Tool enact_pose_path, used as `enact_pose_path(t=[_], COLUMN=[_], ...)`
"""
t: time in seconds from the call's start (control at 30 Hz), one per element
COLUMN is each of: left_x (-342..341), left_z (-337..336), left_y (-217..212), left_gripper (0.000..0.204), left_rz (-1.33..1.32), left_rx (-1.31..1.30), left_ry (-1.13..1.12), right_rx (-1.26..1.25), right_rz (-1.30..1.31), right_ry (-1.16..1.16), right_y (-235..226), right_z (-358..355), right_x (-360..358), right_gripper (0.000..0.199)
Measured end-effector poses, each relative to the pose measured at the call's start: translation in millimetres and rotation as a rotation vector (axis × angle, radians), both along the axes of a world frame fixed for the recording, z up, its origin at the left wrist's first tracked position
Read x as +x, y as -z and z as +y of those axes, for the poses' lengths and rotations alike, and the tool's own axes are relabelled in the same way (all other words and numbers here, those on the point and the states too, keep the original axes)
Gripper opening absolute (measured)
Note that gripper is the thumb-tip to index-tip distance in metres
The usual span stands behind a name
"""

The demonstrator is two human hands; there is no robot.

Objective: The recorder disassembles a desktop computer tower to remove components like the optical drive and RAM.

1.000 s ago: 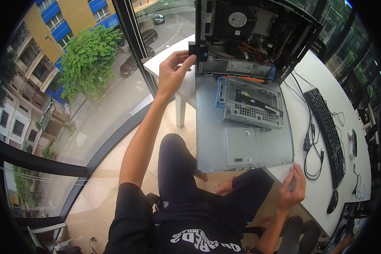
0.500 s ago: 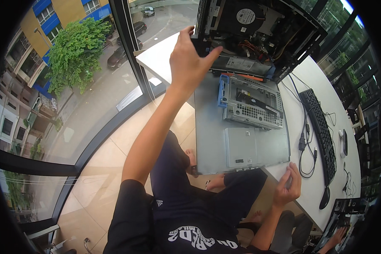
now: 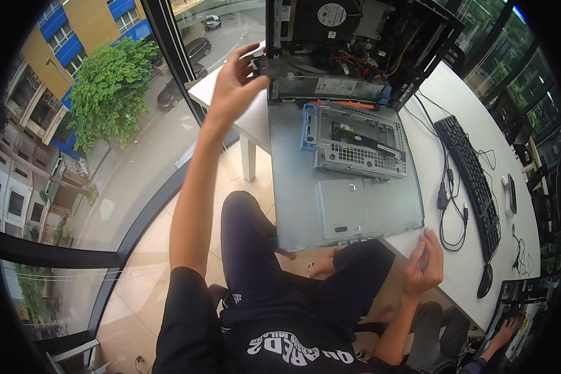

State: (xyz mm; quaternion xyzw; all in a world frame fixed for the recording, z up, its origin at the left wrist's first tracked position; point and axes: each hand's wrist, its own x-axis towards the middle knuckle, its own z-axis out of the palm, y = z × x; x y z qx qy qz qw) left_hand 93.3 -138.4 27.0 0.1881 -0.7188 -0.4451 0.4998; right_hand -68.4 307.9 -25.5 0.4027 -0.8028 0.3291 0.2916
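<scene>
the left hand point(image 3: 235, 88), thumb and fingers spread apart, is at the left edge of the open case point(image 3: 355, 47), which stands at the far end of a panel point(image 3: 296, 187) bearing a metal cage point(image 3: 346, 154). the right hand point(image 3: 424, 268) is curled by the panel's near right corner; whether it pinches anything i cannot tell.

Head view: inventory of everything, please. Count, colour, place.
Computer case: 1, black, top centre
Metal panel: 1, grey, centre
Drive cage: 1, silver, on panel
Keyboard: 1, black, right
Mouse: 1, black, below keyboard
Cables: several, black, left of keyboard
Table: 1, white, under keyboard
Cars: several, mostly dark, street
Trees: several, green, outside
Buildings: several, one yellow-blue, left
Co-worker's hand: 1, lower right
Trousers: 1, dark, bottom centre
Left hand: 1, bare, at case's left edge
Right hand: 1, bare, near panel's corner
</scene>
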Motion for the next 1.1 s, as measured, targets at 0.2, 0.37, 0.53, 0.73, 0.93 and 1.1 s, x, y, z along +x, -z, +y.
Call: enact_pose_path(t=[0.2,0.37,0.53,0.73,0.93,1.1], left_x=[19.2,15.4,3.3,-5.7,-8.0,-9.1], left_z=[-26.3,-20.6,-0.9,5.0,3.2,2.1], left_y=[28.3,32.3,33.1,38.2,41.3,41.8], left_gripper=[0.038,0.044,0.054,0.064,0.066,0.067], left_rz=[0.112,0.043,-0.410,-0.651,-0.647,-0.665], left_rx=[0.338,0.310,-0.019,-0.429,-0.408,-0.428], left_ry=[0.139,0.153,-0.127,-0.346,-0.349,-0.359], right_rx=[-0.010,-0.008,0.009,-0.022,-0.038,-0.042], right_rz=[-0.006,-0.007,0.005,-0.023,-0.021,0.034], right_ry=[0.001,0.007,0.023,0.021,0.026,0.026], right_y=[-0.1,1.6,1.6,1.5,0.3,-6.6], right_z=[-1.4,1.2,1.8,-1.7,-3.6,-1.0], right_x=[0.1,-0.7,-0.4,-1.2,-4.4,0.1], right_gripper=[0.014,0.014,0.015,0.013,0.013,0.013])
